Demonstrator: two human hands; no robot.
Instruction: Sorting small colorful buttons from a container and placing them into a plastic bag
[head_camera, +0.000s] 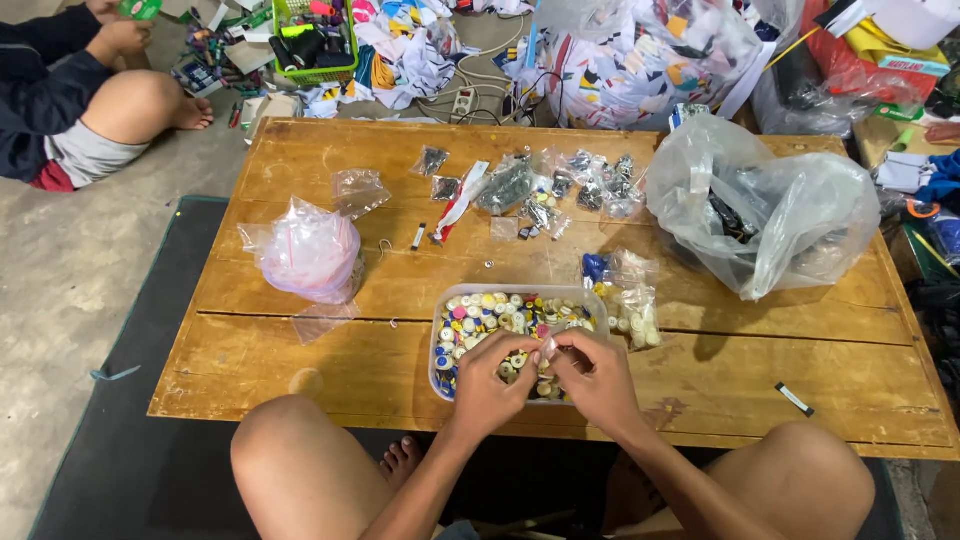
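Head view: both hands' fingers (548, 352) pinch something tiny, unclear, hiding button tray (445, 300).

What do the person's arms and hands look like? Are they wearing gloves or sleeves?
No gloves and no sleeves. Both forearms are bare up to the picture's edge. The left hand and the right hand are bare too, with no rings, watch or bracelets that I can see.

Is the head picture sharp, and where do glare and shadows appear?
Head view: mostly sharp; the table edges bow from lens distortion; glare whitens the large clear bag; a soft shadow falls under it; the left hand and right hand look slightly soft.
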